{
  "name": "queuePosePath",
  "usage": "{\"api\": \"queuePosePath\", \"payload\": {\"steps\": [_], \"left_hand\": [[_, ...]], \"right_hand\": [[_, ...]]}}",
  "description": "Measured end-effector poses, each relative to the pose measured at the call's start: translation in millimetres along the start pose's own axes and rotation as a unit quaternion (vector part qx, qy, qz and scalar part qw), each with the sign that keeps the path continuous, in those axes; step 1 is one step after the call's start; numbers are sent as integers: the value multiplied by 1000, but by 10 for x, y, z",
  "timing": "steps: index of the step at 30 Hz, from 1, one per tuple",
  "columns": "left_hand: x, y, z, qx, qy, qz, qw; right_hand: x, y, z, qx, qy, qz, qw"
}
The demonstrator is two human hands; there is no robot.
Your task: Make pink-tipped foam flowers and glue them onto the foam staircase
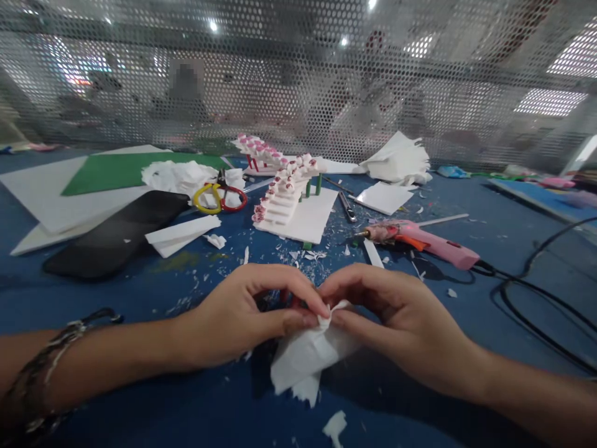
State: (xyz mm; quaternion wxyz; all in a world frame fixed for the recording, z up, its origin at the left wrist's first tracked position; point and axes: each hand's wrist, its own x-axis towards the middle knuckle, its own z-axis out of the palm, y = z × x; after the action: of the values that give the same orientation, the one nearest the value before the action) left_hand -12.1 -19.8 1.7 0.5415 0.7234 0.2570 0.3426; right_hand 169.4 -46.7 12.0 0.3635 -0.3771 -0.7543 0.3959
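My left hand [252, 311] pinches the twisted top of a white tissue [305, 358] between thumb and fingers. Opposite it, my right hand [396, 317] grips the same tissue near the twist, its thumb and fingertips pressed together. The loose part hangs below both hands, with ragged lower edges. A torn scrap [334, 426] lies on the blue table below. Beyond my hands stands a small white stair model [284, 199] with dark red and white decorations and green posts, on a white board [314, 218].
Scissors [219, 198], a black phone-like object [121, 233] and folded paper [181, 233] lie left. At right are a pink glue gun [433, 242], its black cable [527, 311] and a tissue stack [398, 158]. A perforated metal screen [298, 81] stands behind.
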Motion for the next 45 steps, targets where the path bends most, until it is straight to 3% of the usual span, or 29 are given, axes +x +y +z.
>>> {"api": "queuePosePath", "payload": {"steps": [4,10,16,25,32,37,41,45], "left_hand": [[9,-4,13,-54,35,-50,997],[1,-52,-12,-11,28,-58,998],[-4,-44,4,26,76,25,996],[-66,44,68,149,114,49,981],[-83,44,60,190,101,83,973],[-81,43,25,208,90,87,970],[-63,65,-8,170,63,65,981],[-35,44,-33,91,17,4,996]], "right_hand": [[10,2,6,-29,26,-1,999],[25,-16,26,-25,21,17,999],[25,-23,72,3,18,22,1000],[-2,25,102,-43,62,-38,996],[12,-11,141,-110,87,-79,987],[-10,-18,115,-139,71,-102,983],[-33,-45,66,-130,44,-100,985],[-24,-61,45,-91,53,-75,992]]}}
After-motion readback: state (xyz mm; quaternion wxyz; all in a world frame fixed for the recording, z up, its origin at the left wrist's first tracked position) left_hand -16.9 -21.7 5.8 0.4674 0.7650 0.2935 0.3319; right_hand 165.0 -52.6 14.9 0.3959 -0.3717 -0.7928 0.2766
